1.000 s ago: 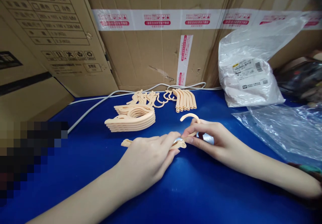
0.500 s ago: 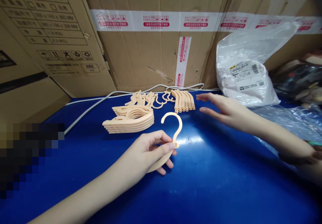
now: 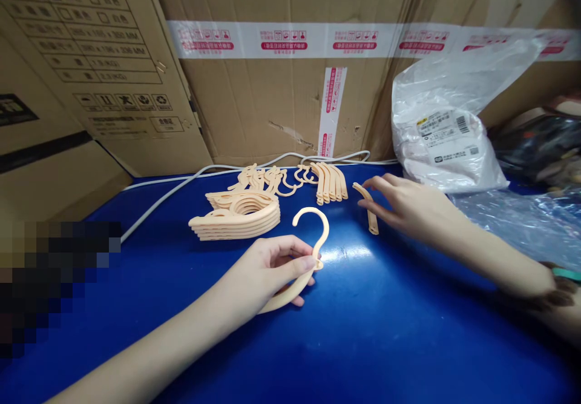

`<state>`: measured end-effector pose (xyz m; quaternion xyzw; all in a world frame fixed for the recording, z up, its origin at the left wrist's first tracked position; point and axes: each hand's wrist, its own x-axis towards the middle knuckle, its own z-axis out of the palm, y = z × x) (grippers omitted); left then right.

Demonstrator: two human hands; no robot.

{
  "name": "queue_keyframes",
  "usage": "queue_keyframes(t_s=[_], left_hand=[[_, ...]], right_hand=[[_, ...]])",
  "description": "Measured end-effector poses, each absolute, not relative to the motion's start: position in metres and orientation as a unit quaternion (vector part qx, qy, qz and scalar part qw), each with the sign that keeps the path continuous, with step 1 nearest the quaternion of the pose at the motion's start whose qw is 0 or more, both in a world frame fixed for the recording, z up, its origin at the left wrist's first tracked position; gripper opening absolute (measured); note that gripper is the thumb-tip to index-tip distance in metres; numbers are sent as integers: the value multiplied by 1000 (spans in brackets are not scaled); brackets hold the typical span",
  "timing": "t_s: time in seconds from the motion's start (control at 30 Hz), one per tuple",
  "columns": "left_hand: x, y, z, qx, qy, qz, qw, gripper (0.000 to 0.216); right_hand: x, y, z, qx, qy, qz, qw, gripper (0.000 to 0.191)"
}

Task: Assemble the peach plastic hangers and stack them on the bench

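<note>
My left hand (image 3: 276,271) is closed on a cream plastic hanger piece (image 3: 323,234), thumb on the joint below its hook. The hook points up, and a curved arm below it is partly covered by the palm. Between the thumb and fingers of my right hand (image 3: 399,204) is a slim curved hanger arm (image 3: 372,216), its lower end pointing down at the table. Left of that hand lies a row of similar curved arms (image 3: 330,183). A stack of folded hanger bodies (image 3: 238,217) sits behind my left hand, with a heap of hooks and small pieces (image 3: 263,178) beyond it.
A blue table surface (image 3: 363,331) lies under everything. Cardboard boxes (image 3: 254,107) wall off the back and left. A white cable (image 3: 177,180) runs along the rear edge. At the right are a labelled white plastic bag (image 3: 445,137) and clear plastic film (image 3: 512,222).
My right hand has closed on one curved arm from the row's right end and drawn it slightly right and toward me. My left hand keeps its hold on the hanger piece.
</note>
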<state>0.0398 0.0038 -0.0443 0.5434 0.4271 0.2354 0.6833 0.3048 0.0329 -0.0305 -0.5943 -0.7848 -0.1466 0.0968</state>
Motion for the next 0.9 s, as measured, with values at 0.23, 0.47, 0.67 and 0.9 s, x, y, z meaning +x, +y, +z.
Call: queue_keyframes(t_s=[0.23,0.47,0.67,0.9], left_hand=[[40,5,-44,546,427,236,680,13],[39,6,-45,541,429,244,681,15],[37,6,-45,563,438,251,655,20],[37,6,-46,553,437,275,654,26]], right_hand=[[306,29,-37,-570,-813,-106,50,29],[281,6,-27,-443,-884,117,94,4],[264,-6,-36,-389,-914,71,91,30],[262,-2,-42,-390,-914,55,101,26]])
